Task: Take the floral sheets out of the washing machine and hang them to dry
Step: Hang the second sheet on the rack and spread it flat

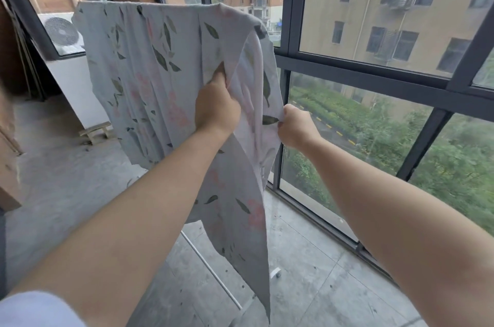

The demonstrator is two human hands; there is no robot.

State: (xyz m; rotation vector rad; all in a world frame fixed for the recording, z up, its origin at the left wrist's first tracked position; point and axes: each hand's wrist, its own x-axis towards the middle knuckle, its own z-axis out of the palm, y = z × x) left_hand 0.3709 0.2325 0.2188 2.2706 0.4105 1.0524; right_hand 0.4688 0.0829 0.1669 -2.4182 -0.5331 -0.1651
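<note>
A pale floral sheet (144, 65) with green leaves and pink blossoms hangs draped over a hidden rail at head height, in the middle of the view. My left hand (216, 110) grips a fold of the sheet near its right side. My right hand (295, 126) pinches the sheet's right edge, just to the right of the left hand. A long flap of the sheet (240, 233) hangs down below both hands toward the floor. The washing machine is out of view.
Large dark-framed windows (366, 78) run along the right. A thin white bar of the drying rack (211, 270) lies low above the grey tiled floor (307, 273). A small wooden stool (96, 131) stands at the left, near a white wall.
</note>
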